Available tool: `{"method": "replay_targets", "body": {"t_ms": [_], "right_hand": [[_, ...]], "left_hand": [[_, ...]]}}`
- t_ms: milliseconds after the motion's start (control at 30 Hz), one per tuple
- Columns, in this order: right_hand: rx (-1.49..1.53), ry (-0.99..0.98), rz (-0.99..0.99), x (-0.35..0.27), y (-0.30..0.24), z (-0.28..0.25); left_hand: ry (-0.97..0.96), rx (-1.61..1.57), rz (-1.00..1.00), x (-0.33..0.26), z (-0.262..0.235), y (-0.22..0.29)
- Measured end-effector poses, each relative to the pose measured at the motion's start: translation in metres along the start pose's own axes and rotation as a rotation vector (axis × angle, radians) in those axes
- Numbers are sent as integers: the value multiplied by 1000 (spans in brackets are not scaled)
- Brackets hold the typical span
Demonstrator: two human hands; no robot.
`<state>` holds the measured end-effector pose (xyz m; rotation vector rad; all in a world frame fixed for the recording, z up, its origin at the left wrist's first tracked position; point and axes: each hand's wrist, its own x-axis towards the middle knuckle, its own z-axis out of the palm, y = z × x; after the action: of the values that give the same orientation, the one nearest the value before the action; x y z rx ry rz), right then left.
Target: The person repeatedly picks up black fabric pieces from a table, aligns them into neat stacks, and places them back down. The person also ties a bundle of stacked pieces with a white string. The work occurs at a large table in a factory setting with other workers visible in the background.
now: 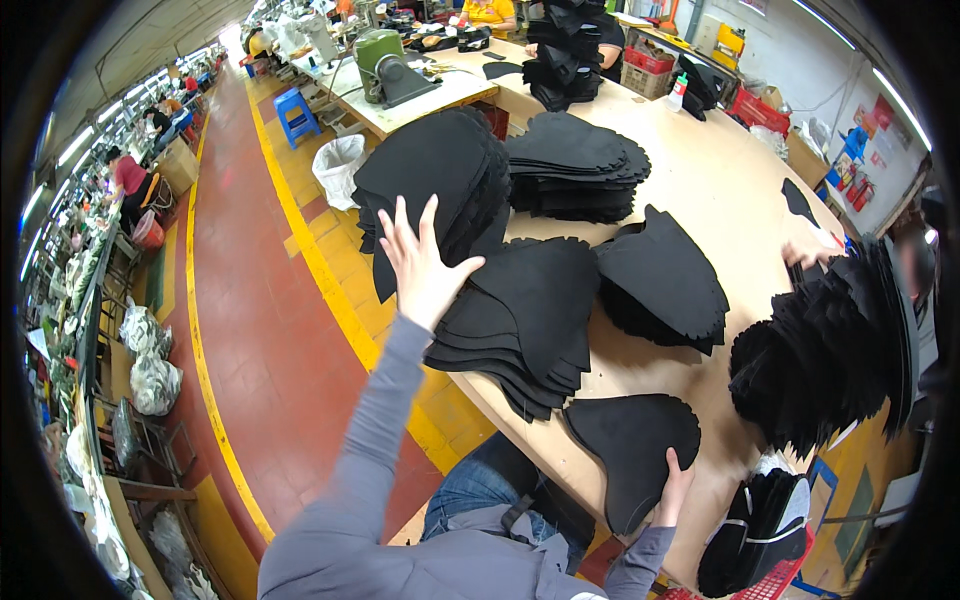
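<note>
My left hand (425, 265) reaches up with its fingers spread and nothing in it, at the near edge of a tall stack of black cut pieces (435, 165). It may touch the stack; I cannot tell. My right hand (677, 487) grips the right edge of a black curved piece (640, 440) at the table's front edge, its thumb on top and the other fingers partly hidden. Between my hands lies a fanned stack of black pieces (530, 310). Two more black stacks sit behind it, one scalloped (580, 165) and one pointed (665, 285).
Another person's hand (808, 255) is beside a large bunch of black pieces (830, 340) at the right. Black pieces fill a red basket (780, 580) at the lower right. A green machine (385, 65) stands beyond the wooden table (690, 160); an aisle (240, 300) runs along the left.
</note>
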<state>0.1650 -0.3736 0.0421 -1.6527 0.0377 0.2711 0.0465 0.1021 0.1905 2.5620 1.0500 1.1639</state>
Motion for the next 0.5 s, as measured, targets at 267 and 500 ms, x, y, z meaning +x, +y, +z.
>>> {"method": "replay_targets", "body": {"t_ms": [267,500], "right_hand": [[-488,481,-270,-19,8,11],[303,-315,-257,-51,-87,123]], "left_hand": [[-415,-618,-62,74,-25,-123],[-251,-604,242,23,-68,-35]]}}
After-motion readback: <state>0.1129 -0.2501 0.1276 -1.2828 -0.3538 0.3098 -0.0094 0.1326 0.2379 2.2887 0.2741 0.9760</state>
